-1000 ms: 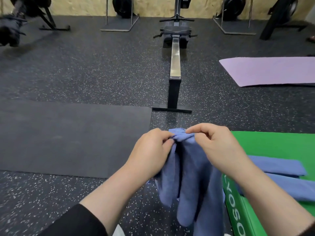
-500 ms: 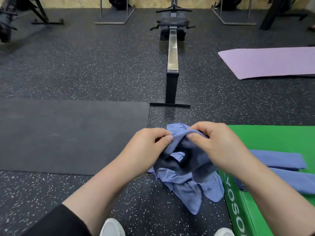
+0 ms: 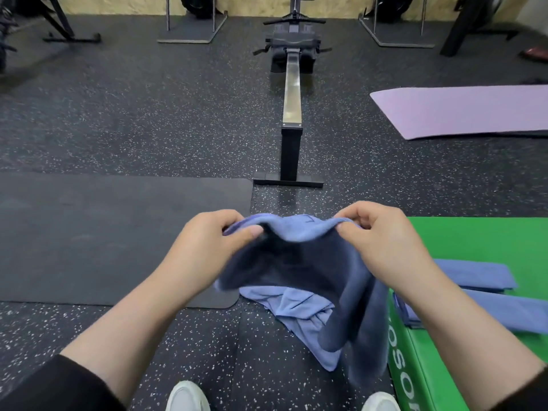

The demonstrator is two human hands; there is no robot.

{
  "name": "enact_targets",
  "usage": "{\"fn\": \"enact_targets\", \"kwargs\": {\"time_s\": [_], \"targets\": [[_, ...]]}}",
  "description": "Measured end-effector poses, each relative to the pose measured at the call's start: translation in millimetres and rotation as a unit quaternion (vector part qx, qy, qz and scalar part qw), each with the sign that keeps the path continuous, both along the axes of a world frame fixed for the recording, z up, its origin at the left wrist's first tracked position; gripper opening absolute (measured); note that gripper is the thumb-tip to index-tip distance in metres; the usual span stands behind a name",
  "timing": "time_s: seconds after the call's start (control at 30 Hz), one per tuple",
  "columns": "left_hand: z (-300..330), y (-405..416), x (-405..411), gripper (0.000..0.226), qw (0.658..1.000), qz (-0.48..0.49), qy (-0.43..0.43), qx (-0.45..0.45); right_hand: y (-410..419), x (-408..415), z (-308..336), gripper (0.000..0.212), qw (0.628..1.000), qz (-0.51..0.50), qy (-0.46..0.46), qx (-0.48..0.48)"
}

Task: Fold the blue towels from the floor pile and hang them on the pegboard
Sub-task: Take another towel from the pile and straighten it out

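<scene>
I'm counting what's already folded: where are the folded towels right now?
In the head view, the folded towels lie at the right on the green mat, just beyond the right hand.

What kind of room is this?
Most likely a gym: a rowing machine stands on speckled rubber floor, with a purple mat and a black mat laid out.

- The thick green padded block [image 3: 474,250] at the right carries white capital letters on its near side face [image 3: 404,372], running down the face and turned sideways.
- The letters that can be read are "OSO", followed by what may be an "R"; the frame edge and the hanging blue towel [image 3: 350,280] cut off the rest.
- No other readable text shows.
</scene>
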State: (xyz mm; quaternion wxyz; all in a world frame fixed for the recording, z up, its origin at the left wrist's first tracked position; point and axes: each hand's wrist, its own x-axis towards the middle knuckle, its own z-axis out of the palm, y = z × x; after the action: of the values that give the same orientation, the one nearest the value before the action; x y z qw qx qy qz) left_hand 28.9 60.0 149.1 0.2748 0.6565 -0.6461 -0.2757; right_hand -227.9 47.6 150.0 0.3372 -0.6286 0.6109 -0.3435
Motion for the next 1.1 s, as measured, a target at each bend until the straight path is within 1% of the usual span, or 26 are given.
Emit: {"fn": "enact_targets", "kwargs": {"time_s": [0.03, 0.07, 0.13, 0.17, 0.2, 0.23, 0.3, 0.33, 0.43, 0.5, 0.57, 0.6, 0.67, 0.73, 0.8, 0.83, 0.9, 0.93, 0.97, 1.03, 1.07, 1.1], "targets": [[1.8, 2.9, -7.7, 0.015, 1.000, -0.013, 0.012, -0.009, 0.9, 3.5, 0.4, 0.018, 1.000, 0.010, -0.001, -0.002], [3.6, 5.7, -15.2, 0.015, 0.999, -0.021, 0.019, -0.019, 2.3, 7.8, 1.4, 0.020, 1.000, 0.021, -0.005, -0.001], [4.9, 8.4, -28.8, 0.041, 0.998, -0.043, 0.031, -0.021, 4.7, 16.3, 1.7, 0.023, 0.998, 0.056, -0.011, -0.002], [4.3, 8.8, -34.1, 0.050, 0.998, -0.060, 0.027, -0.011, 5.6, 20.7, 1.0, 0.022, 0.997, 0.076, -0.017, -0.002], [4.9, 9.5, -39.6, 0.053, 0.997, -0.079, 0.020, 0.004, 6.4, 24.3, -0.3, 0.021, 0.995, 0.092, -0.029, 0.001], [5.8, 9.6, -44.6, 0.048, 0.995, -0.097, 0.017, 0.019, 6.8, 26.3, -2.6, 0.020, 0.994, 0.101, -0.046, 0.005], [6.0, 7.2, -51.2, 0.025, 0.991, -0.121, 0.030, 0.037, 5.5, 26.4, -6.2, 0.020, 0.993, 0.100, -0.068, 0.004], [6.3, 6.0, -52.1, 0.021, 0.991, -0.124, 0.033, 0.035, 4.4, 25.6, -6.9, 0.020, 0.993, 0.095, -0.069, 0.002], [4.5, 1.7, -49.4, 0.024, 0.993, -0.117, 0.013, 0.011, 2.9, 22.3, -7.2, 0.013, 0.993, 0.091, -0.074, 0.007], [4.3, -0.6, -46.5, 0.026, 0.996, -0.090, -0.002, -0.022, 3.2, 19.5, -7.7, 0.021, 0.994, 0.100, -0.038, 0.018], [7.2, -4.6, -39.1, 0.031, 0.998, -0.025, -0.020, -0.061, 2.7, 15.4, -7.9, 0.031, 0.992, 0.121, 0.002, 0.028], [9.1, -7.8, -32.5, 0.033, 0.997, 0.013, -0.029, -0.074, 2.2, 12.7, -6.8, 0.032, 0.992, 0.124, 0.012, 0.028], [12.4, -15.9, -14.9, 0.034, 0.993, 0.080, -0.045, -0.078, 0.8, 7.8, -5.2, 0.026, 0.993, 0.118, 0.008, 0.022], [12.3, -18.5, -0.9, 0.030, 0.989, 0.110, -0.069, -0.065, 0.7, 6.9, -3.7, 0.013, 0.993, 0.120, 0.007, 0.004], [13.0, -13.7, -0.9, 0.016, 0.991, 0.084, -0.081, -0.060, 2.7, 11.0, -3.9, 0.017, 0.992, 0.119, 0.019, -0.020], [14.4, -8.9, -6.5, 0.018, 0.994, 0.047, -0.077, -0.058, 3.8, 14.2, -3.8, 0.019, 0.992, 0.120, 0.020, -0.028], [14.9, 1.3, -22.9, 0.043, 0.996, -0.059, -0.051, -0.033, 5.6, 21.1, -3.6, 0.020, 0.991, 0.128, 0.023, -0.041], [14.1, 5.6, -30.6, 0.047, 0.994, -0.104, -0.040, -0.012, 6.9, 24.1, -2.7, 0.022, 0.989, 0.138, 0.023, -0.046], [12.5, 8.1, -37.0, 0.042, 0.989, -0.141, -0.034, 0.005, 7.4, 26.1, -2.5, 0.025, 0.988, 0.148, 0.019, -0.051], [9.3, 7.8, -42.8, 0.017, 0.987, -0.156, -0.042, 0.012, 7.0, 27.5, -3.0, 0.024, 0.987, 0.155, 0.006, -0.050], [8.2, 5.7, -42.7, 0.014, 0.989, -0.139, -0.047, 0.007, 6.4, 26.4, -4.6, 0.019, 0.987, 0.153, 0.004, -0.046], [7.0, 3.1, -41.5, 0.020, 0.991, -0.114, -0.063, -0.005, 5.8, 24.3, -6.0, 0.014, 0.988, 0.148, 0.005, -0.041]]}}
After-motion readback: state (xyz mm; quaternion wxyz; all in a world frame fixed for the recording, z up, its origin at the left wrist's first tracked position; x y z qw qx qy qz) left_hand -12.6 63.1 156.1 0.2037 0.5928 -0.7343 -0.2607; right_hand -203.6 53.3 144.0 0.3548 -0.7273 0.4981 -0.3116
